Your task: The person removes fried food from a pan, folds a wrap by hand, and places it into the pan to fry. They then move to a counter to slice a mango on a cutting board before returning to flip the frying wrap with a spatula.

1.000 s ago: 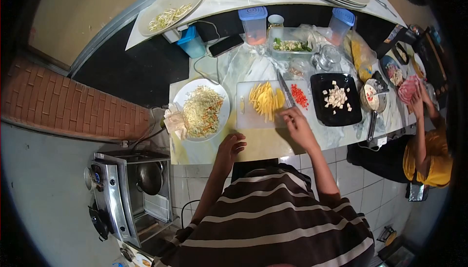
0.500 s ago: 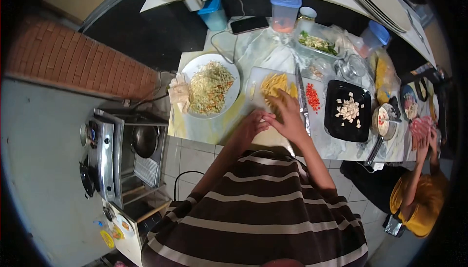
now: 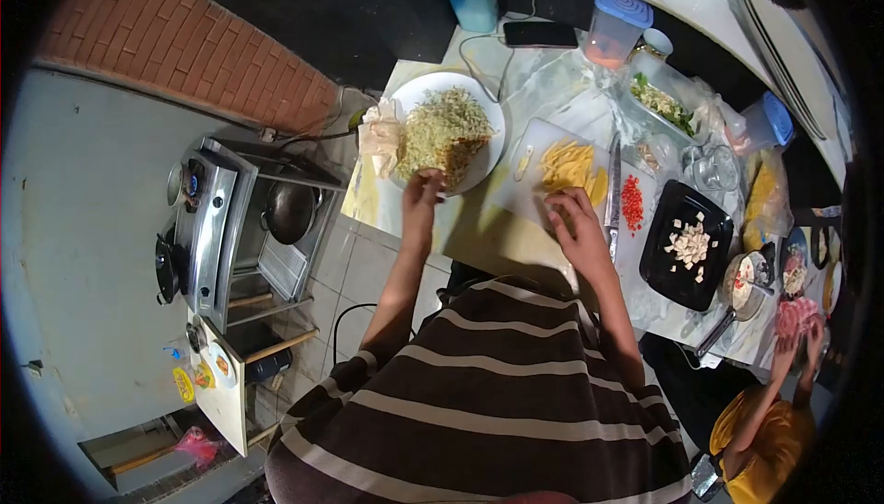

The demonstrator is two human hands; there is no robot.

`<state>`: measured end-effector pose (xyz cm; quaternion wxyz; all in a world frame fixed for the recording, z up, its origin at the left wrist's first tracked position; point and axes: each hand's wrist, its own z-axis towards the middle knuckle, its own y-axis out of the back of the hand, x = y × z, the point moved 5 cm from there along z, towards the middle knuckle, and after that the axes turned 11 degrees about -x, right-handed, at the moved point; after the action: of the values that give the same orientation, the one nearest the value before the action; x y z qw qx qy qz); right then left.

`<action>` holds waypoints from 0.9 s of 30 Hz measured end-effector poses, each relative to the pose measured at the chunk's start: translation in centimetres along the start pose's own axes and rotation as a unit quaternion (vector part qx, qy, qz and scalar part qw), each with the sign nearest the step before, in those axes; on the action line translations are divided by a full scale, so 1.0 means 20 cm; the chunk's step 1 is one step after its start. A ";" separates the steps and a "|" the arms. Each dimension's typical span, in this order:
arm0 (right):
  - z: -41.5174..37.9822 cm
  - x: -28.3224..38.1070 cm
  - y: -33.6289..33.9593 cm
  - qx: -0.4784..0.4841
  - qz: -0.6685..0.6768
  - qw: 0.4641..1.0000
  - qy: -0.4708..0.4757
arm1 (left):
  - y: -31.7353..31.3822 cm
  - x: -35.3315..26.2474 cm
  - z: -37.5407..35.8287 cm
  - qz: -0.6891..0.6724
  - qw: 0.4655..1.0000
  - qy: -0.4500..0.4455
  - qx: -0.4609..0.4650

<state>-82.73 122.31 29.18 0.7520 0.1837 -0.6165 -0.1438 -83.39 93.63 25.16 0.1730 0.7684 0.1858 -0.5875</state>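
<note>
My left hand (image 3: 424,193) is over the front rim of a large white plate (image 3: 497,127), its fingers loosely bent and apart, with nothing visible in them. Shredded pale-green and orange vegetables (image 3: 447,131) are heaped on that plate. At the front of a white cutting board (image 3: 516,196), my right hand (image 3: 580,226) hovers with fingers spread and bent, close to a pile of yellow strips (image 3: 566,165). A knife (image 3: 614,191) lies along the board's right side. Chopped red pieces (image 3: 632,203) sit just right of the blade.
A black tray (image 3: 668,269) of pale cubes and a small pan (image 3: 739,292) stand to the right. Behind are lidded containers (image 3: 619,25) and a phone (image 3: 540,35). Another person's hands (image 3: 799,334) touch pink meat at far right. A stove (image 3: 207,228) is at left.
My hands, close together in front of the board before, have separated. The left has moved left to the plate; the right stays by the yellow strips. The view has turned leftward.
</note>
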 end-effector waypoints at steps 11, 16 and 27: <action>0.05 0.15 -0.30 0.069 0.047 0.996 -0.012 | 0.58 0.05 0.50 0.058 0.975 -0.098 -0.189; 0.17 0.29 -0.61 0.120 0.108 0.986 -0.046 | 0.64 0.09 0.76 0.159 0.967 -0.167 -0.111; 0.65 0.31 -1.37 0.023 0.102 0.990 -0.097 | 0.65 -0.04 0.88 0.031 0.998 -0.017 0.054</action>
<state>-94.05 93.94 24.46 0.6949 0.1225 -0.7052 -0.0693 -92.13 73.75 22.21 0.1524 0.7722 0.1264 -0.6037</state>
